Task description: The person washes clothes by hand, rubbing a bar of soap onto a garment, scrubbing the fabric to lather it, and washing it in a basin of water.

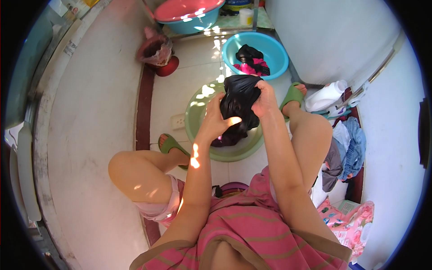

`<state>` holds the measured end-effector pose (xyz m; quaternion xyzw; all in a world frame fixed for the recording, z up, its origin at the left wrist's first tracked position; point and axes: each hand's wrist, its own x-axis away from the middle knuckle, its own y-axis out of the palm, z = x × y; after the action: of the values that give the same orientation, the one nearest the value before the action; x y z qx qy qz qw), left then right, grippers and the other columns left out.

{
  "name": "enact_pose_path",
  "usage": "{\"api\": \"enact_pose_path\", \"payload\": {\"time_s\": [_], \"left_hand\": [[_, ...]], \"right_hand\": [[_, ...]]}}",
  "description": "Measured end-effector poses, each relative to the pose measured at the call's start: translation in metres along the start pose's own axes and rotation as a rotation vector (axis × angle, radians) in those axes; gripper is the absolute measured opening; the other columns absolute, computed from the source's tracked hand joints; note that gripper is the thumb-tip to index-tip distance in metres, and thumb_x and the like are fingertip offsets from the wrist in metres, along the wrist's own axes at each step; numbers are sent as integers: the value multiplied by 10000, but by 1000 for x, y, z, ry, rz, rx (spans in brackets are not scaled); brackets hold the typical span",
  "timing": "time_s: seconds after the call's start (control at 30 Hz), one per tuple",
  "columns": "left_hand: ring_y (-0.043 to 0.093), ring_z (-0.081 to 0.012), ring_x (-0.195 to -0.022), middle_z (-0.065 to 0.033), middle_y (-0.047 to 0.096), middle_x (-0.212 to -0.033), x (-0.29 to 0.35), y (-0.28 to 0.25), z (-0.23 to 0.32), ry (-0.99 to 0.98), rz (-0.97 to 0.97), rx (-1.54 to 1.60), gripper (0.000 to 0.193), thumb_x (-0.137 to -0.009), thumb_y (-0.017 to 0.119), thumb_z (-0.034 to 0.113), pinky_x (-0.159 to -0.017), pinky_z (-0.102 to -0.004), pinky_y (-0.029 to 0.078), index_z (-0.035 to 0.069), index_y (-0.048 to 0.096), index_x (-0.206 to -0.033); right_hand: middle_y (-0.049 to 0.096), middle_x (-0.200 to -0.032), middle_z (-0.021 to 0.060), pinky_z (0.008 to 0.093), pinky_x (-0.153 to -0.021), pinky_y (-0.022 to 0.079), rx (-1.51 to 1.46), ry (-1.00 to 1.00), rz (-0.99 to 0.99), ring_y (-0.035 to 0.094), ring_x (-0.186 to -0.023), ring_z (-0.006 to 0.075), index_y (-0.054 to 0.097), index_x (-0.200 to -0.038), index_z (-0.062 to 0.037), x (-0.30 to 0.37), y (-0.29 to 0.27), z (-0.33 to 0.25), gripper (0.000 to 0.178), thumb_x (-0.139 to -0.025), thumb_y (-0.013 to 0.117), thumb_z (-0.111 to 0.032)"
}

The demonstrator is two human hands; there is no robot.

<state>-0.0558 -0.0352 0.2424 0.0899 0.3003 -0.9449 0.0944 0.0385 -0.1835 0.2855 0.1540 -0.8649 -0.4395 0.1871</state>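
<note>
A wet-looking, shiny black cloth [237,101] is held up between my two hands over a pale green basin [194,135]. My left hand [211,119] grips its left side, thumb stretched across the front and fingers behind it. At the upper right, my right hand [265,100] has its fingers closed on the cloth's edge. The lower end hangs down into the basin, over a dark bunched piece of fabric [229,138]. What kind of garment the black cloth is, I cannot tell.
Beyond stands a blue basin [281,67] with black and pink clothes [252,60]. A red bin [155,49] with a plastic bag is at the far left. On the right are a white bottle [326,95], piled clothes [353,148] and a pink package [360,225]. Walls close in both sides.
</note>
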Motion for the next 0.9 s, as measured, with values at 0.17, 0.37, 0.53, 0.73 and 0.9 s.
{"api": "enact_pose_path", "payload": {"time_s": [0.17,0.37,0.53,0.73,0.9], "left_hand": [[632,-263,-912,-94,653,-981,-2,-5,-11,-387,99,666,335,-901,558,250,-863,-338,477,-13,583,-1106],[586,-311,-1025,-158,614,-1117,-1,-16,4,-542,287,1767,391,-969,424,311,-945,-443,448,-13,545,-1151],[579,-331,-1041,-170,611,-1128,3,-14,-15,-355,115,1998,434,-969,412,364,-957,-460,437,-14,551,-1134],[571,-322,-1059,-172,613,-1125,-1,-21,-8,-304,5,1923,447,-962,432,375,-961,-460,432,-24,569,-1109],[585,-302,-1036,-151,617,-1138,-4,-41,-14,-547,149,1523,450,-940,486,371,-955,-416,437,-32,578,-1118]], "right_hand": [[627,-887,85,322,-775,509,246,-170,25,627,-808,222,596,-978,-15,-4,4,-6,281,-702,549,-28],[623,-893,84,290,-791,465,1826,-821,322,595,-848,168,607,-1000,-31,-3,-16,5,323,-718,742,-117],[626,-976,162,368,-849,455,1188,132,-295,592,-911,276,608,-1012,-21,7,-3,-1,356,-712,735,-163],[621,-778,178,358,-694,449,1520,-47,-384,580,-709,294,642,-913,2,-6,-29,20,245,-789,657,-208],[623,-754,58,268,-697,449,1034,-207,-168,561,-727,109,643,-930,39,0,-19,-9,180,-849,600,-116]]}}
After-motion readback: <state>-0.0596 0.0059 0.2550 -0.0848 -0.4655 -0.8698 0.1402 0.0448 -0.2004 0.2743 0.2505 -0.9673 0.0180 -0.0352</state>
